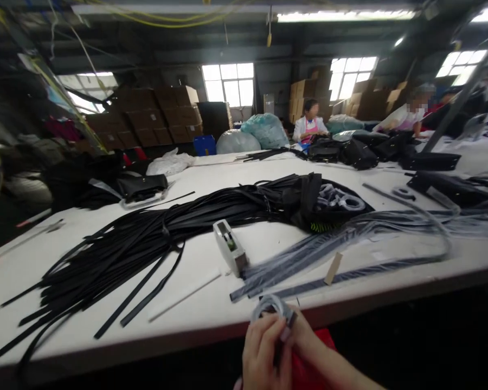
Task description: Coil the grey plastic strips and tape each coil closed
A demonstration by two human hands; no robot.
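Grasped by the fingers of both the left hand (pixel 261 346) and the right hand (pixel 305 333), near the white table's (pixel 195 265) front edge, the smooth grey ring-shaped coil (pixel 282 307) seems light and bendable, probably best pinched across its gathered turns.

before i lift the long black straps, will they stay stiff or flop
Likely floppy: the black straps bend and cross along the table. Their loose ends, fanned out, would probably trail and might tangle. With so many together, the pile may feel heavy.
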